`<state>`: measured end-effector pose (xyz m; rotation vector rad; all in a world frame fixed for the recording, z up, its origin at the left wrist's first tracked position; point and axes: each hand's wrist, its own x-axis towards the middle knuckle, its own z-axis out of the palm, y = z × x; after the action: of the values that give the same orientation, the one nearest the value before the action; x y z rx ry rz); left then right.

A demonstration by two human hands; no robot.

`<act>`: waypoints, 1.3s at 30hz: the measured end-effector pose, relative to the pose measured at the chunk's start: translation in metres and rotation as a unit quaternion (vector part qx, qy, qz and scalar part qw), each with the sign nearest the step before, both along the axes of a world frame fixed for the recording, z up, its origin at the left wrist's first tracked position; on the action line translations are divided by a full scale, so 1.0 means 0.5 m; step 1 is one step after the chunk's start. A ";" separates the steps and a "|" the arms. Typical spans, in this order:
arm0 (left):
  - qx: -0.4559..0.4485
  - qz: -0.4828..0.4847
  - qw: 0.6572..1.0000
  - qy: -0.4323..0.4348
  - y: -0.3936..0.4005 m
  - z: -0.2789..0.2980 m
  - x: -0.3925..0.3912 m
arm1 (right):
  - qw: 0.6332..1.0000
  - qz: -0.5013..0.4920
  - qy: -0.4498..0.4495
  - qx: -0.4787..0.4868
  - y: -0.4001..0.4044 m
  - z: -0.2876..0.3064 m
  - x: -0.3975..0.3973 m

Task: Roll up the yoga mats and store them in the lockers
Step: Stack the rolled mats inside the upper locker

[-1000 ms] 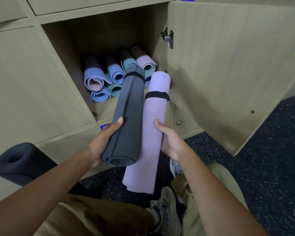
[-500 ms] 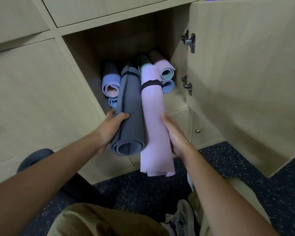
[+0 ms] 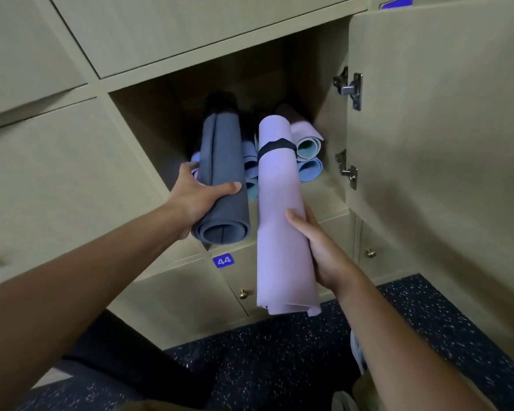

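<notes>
Yoga mats, two rolled, held side by side with far ends inside the open locker point(image 3: 166, 114) at 12 o'clock. Grey mat point(image 3: 223, 173) at 11 o'clock, gripped by the left hand point(image 3: 196, 200), thumb across the top, fingers wrapped round the roll from the left; spiral near end facing the camera, far end in shadow inside the compartment. Lilac mat point(image 3: 279, 218) just to the right, at the centre, held by the right hand point(image 3: 324, 253), thumb on the front face, fingers curled behind; black strap point(image 3: 276, 146) round its upper part, near end hanging loose and flattened past the locker edge. Stored rolls point(image 3: 309, 155) behind both, pale pink, teal and blue, stacked against the right wall of the compartment, partly hidden. Locker door point(image 3: 442, 143) swung open at 2 o'clock, on two metal hinges point(image 3: 349, 87). Blue tag reading 44 point(image 3: 223, 260) on the door below, at 6 o'clock from the grey roll. Brass knobs point(image 3: 243, 294) on lower doors. Dark speckled floor point(image 3: 279, 351) at 6 o'clock.
</notes>
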<state>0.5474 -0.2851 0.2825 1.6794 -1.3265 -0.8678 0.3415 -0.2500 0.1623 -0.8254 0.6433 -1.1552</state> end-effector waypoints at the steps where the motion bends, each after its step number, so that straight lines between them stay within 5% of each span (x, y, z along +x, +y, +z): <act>1: -0.005 0.010 1.000 -0.023 -0.022 0.004 0.000 | 1.000 -0.002 0.003 0.000 -0.003 -0.001 -0.001; 13: -0.044 0.058 0.943 -0.324 -0.280 0.069 0.035 | 0.999 0.017 0.020 -0.019 -0.017 -0.027 0.002; 25: -0.092 0.051 0.884 -0.455 -0.403 0.068 0.104 | 0.999 0.027 0.021 -0.031 -0.041 -0.034 0.033; 35: -0.142 -0.096 0.776 -0.607 -0.326 -0.021 0.113 | 1.000 0.026 -0.005 -0.002 -0.043 -0.042 0.067; 39: -0.151 -0.063 0.779 -0.606 -0.333 -0.022 0.129 | 1.000 0.020 0.008 0.006 -0.039 -0.045 0.071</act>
<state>0.6117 -0.4516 0.2717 1.8959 -2.2432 0.5676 0.3773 -0.2693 0.1397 -0.8337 0.6433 -1.1090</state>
